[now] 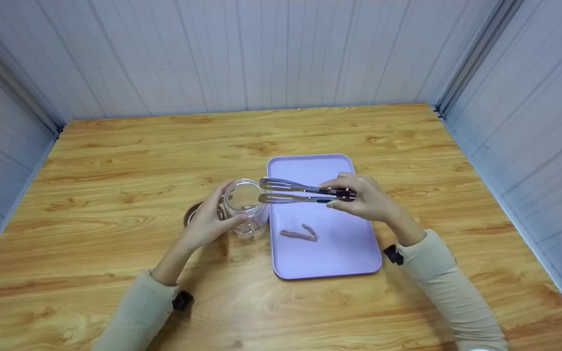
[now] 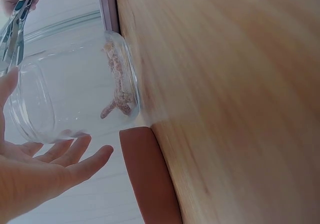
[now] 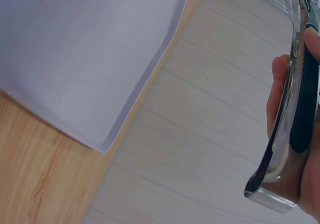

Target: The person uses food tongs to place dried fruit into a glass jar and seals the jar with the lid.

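Note:
My left hand (image 1: 207, 220) holds a clear jar (image 1: 251, 228) near its open mouth, with the thumb on the near side and fingers on the far side. The jar stands upright on the table beside the tray. Several brown, stick-like pieces (image 2: 118, 87) lie at its bottom in the left wrist view. My right hand (image 1: 368, 197) grips metal tongs (image 1: 306, 188) by their dark handles. Slightly spread, the tongs' slotted tips point left at the jar's rim, with nothing between them. Two brown stick-like pieces (image 1: 296, 235) rest on the lilac tray (image 1: 332, 256), touching at one end.
Behind my left hand, a round brown lid (image 1: 190, 212) lies on the wooden table (image 1: 130, 161), partly hidden by the hand. Pale panelled walls (image 1: 261, 58) border the table at the back and on both sides.

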The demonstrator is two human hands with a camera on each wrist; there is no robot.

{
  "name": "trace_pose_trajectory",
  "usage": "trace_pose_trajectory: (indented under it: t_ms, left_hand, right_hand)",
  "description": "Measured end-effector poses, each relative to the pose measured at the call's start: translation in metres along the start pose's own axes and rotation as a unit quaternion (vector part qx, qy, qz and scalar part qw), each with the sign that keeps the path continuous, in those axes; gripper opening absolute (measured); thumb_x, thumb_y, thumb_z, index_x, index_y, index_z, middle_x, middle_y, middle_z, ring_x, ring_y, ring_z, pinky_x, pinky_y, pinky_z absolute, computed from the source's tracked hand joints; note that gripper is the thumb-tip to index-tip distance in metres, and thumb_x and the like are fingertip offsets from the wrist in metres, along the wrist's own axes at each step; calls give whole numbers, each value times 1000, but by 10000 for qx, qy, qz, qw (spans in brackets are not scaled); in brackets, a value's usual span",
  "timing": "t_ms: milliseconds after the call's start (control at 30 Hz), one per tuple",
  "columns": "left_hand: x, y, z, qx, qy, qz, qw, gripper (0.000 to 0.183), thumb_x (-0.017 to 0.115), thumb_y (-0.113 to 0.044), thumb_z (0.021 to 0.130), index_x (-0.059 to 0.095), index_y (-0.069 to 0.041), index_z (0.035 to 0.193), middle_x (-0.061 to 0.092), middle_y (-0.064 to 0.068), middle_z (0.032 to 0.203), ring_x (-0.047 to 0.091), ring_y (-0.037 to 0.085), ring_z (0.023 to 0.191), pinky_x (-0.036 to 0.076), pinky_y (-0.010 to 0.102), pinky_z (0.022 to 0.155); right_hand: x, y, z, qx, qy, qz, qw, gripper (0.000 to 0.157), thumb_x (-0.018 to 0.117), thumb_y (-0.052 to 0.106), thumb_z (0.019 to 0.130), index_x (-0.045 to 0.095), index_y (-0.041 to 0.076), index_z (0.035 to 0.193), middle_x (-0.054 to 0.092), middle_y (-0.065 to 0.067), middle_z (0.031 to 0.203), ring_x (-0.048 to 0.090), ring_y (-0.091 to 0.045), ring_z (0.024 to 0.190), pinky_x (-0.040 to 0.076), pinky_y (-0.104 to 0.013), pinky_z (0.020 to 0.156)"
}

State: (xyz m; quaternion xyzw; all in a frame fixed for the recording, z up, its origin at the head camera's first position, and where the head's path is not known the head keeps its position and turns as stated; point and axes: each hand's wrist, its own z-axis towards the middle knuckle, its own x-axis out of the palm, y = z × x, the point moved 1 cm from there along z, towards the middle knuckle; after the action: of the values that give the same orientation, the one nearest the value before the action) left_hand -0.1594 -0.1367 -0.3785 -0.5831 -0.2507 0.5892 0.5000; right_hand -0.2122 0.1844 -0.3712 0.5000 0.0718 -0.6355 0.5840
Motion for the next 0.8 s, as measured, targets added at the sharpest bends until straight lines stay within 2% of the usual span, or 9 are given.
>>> trace_pose_trajectory:
  t_ms: [200, 433, 733, 800]
  left_hand:
    - [0, 0, 0, 9, -10, 31, 10000, 73, 72, -8, 73, 31, 5, 132, 42, 21, 124, 43, 31, 108, 35, 42, 89]
    - [1, 0, 0, 24, 0, -47, 10000, 73, 72, -7, 73, 30, 5, 132, 43, 21, 124, 44, 32, 108, 36, 42, 89]
    - [0, -2, -1, -15, -25, 112, 9999, 73, 72, -8, 73, 30, 6, 132, 44, 23, 123, 44, 33, 107, 37, 43, 88]
    - [1, 8, 1, 9, -33, 139, 9999, 75, 73, -13, 73, 30, 3, 133, 44, 21, 123, 44, 32, 107, 37, 43, 88]
  right_hand:
    - [-6, 3, -7, 258, 19, 122, 9996, 39, 72, 8, 72, 58, 6, 108, 59, -3, 80, 50, -15, 61, 41, -30, 50]
    - [-22, 29, -11, 787, 134, 321, 9963, 36, 69, -2, 72, 56, -3, 105, 59, -10, 79, 50, -21, 60, 42, -30, 48]
    - [-32, 28, -31, 1297, 50, 244, 9912, 37, 70, 0, 72, 57, -3, 106, 57, -10, 84, 51, -23, 65, 43, -29, 51]
    - [-31, 16, -40, 1261, -25, 175, 9919, 37, 71, 4, 72, 58, 0, 107, 58, -7, 87, 51, -22, 67, 43, -28, 52]
